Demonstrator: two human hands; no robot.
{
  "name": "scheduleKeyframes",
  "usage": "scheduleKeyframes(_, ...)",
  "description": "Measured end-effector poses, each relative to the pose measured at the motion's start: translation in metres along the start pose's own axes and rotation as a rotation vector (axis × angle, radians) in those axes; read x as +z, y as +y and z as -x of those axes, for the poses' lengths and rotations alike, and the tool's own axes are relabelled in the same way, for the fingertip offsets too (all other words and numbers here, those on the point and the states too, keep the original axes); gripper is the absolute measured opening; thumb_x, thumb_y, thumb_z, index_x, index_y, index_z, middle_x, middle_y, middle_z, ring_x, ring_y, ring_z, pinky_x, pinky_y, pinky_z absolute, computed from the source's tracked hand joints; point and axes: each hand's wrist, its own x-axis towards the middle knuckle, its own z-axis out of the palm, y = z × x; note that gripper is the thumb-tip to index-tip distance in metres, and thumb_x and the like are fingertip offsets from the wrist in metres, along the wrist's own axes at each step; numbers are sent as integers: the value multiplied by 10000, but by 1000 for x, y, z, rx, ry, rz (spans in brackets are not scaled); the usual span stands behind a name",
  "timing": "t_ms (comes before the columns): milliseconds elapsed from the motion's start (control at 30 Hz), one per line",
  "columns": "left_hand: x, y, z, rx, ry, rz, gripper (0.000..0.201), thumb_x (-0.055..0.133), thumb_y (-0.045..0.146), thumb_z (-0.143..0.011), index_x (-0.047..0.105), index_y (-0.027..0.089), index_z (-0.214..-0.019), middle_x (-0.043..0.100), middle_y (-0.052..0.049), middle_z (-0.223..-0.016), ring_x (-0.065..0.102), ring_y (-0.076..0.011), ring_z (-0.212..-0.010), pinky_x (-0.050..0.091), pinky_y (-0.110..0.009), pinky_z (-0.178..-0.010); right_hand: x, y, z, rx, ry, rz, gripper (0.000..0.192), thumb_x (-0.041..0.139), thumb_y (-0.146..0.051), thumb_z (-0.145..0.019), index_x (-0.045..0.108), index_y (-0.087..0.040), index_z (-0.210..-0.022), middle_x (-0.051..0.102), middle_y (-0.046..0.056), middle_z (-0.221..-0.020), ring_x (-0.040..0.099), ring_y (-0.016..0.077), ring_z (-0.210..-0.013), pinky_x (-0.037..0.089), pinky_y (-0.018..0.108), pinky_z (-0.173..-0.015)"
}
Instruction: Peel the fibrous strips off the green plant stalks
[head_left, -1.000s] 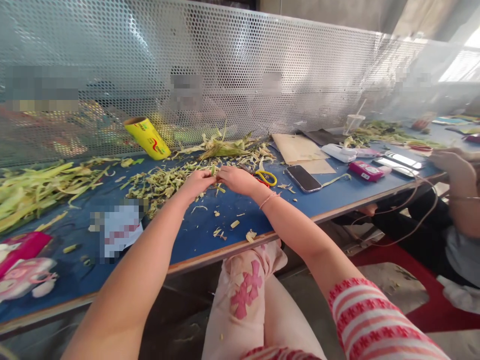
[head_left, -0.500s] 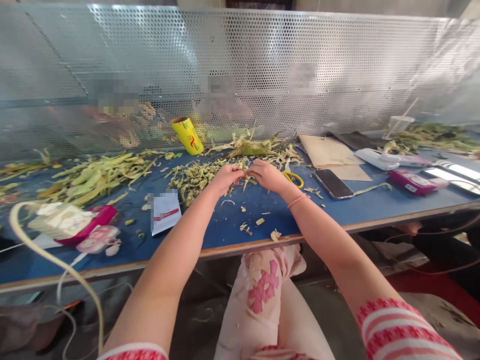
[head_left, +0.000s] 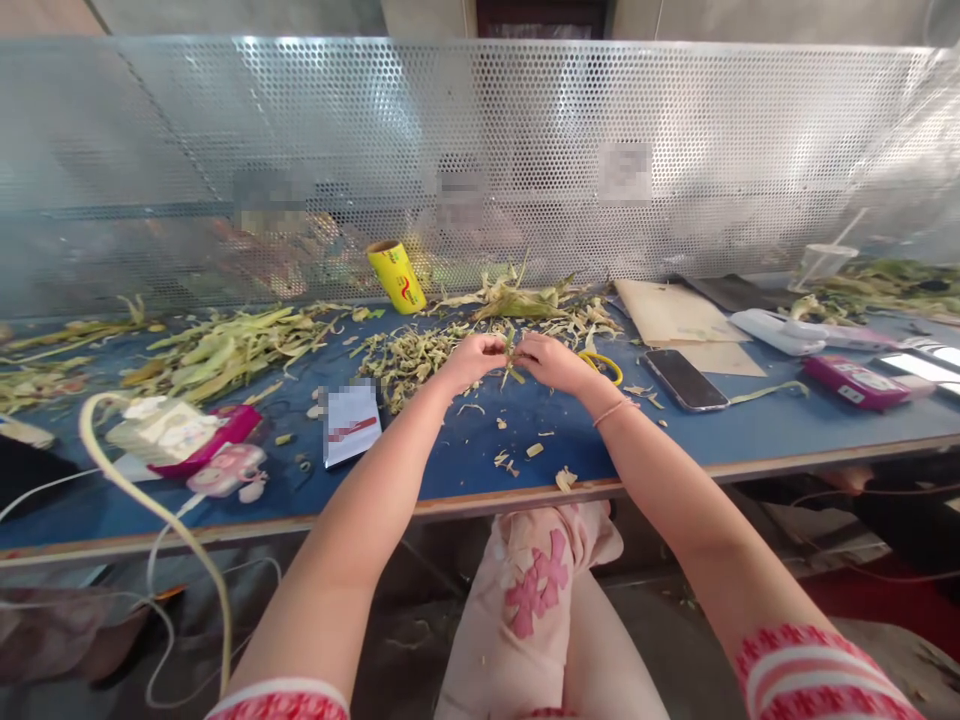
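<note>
Above the blue table (head_left: pixel 480 460), my left hand (head_left: pixel 474 362) and my right hand (head_left: pixel 551 362) meet with fingertips pinched close together. Between them is a small green plant piece (head_left: pixel 511 362), gripped from both sides; its exact shape is partly covered by my fingers. A heap of shredded, curled green-yellow plant bits (head_left: pixel 405 360) lies just left of and behind my left hand. Longer pale leaves, like husks (head_left: pixel 536 298), are piled behind both hands. Beside my right wrist rests a pair of scissors with yellow handles (head_left: pixel 606 365).
A yellow tube (head_left: pixel 397 278) leans near the perforated metal screen (head_left: pixel 525 130). Flat leaf strips (head_left: pixel 225 350), a propped phone (head_left: pixel 352 425) and a tissue pack (head_left: pixel 180 435) are left. Right are a dark phone (head_left: pixel 686 380), cardboard (head_left: pixel 675 312), a magenta pack (head_left: pixel 855 382) and a plastic cup (head_left: pixel 823 265).
The view has shifted, so everything sits a little further right in the picture. My hands stay together over the same spot, and more of the green piece shows between the fingers.
</note>
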Motion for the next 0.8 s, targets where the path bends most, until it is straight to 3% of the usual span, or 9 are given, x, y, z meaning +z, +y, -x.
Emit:
scheduleKeyframes(167, -2, 2, 0, 51, -24, -61, 173, 622, 288, -642, 611, 136, -723, 520, 39, -629, 442, -80, -597, 337, -217, -587, 2, 0, -3, 148, 22, -180, 123, 596, -147, -812, 563, -156, -693, 515, -6, -680, 464, 113, -666, 376, 249, -666)
scheduleKeyframes(300, 0, 6, 2, 133, 37, -130, 226, 620, 297, -663, 636, 131, -816, 602, 6, -707, 487, -94, -618, 385, -227, -592, 3, 1, -4, 289, 15, -453, 140, 558, -231, -811, 529, -170, -688, 480, -33, -615, 452, 101, -581, 359, 249, -596)
scheduleKeyframes(533, 5, 12, 6, 462, 182, -501, 153, 605, 143, -698, 650, 147, -844, 680, -34, -834, 563, -109, -684, 436, -222, -622, 2, 3, -3, 430, 15, -935, 195, 680, -322, -686, 581, -158, -650, 496, -41, -578, 453, 75, -536, 395, 225, -542)
scheduleKeyframes(700, 8, 16, 9, 710, 178, -791, 140, 569, 120, -786, 646, 166, -893, 699, -56, -895, 631, -167, -874, 495, -302, -821, -7, 1, -1, 687, -94, -1223, 91, 679, -156, -672, 590, -135, -678, 485, -43, -538, 414, 48, -495, 420, 186, -522)
scheduleKeyframes(800, 8, 18, 10, 820, 144, -993, 149, 533, 144, -857, 651, 159, -947, 710, -82, -917, 632, -190, -870, 490, -338, -822, -13, 0, -1, 786, -105, -1340, 114, 637, -117, -726, 540, -148, -674, 408, -64, -508, 352, 46, -460, 414, 180, -481)
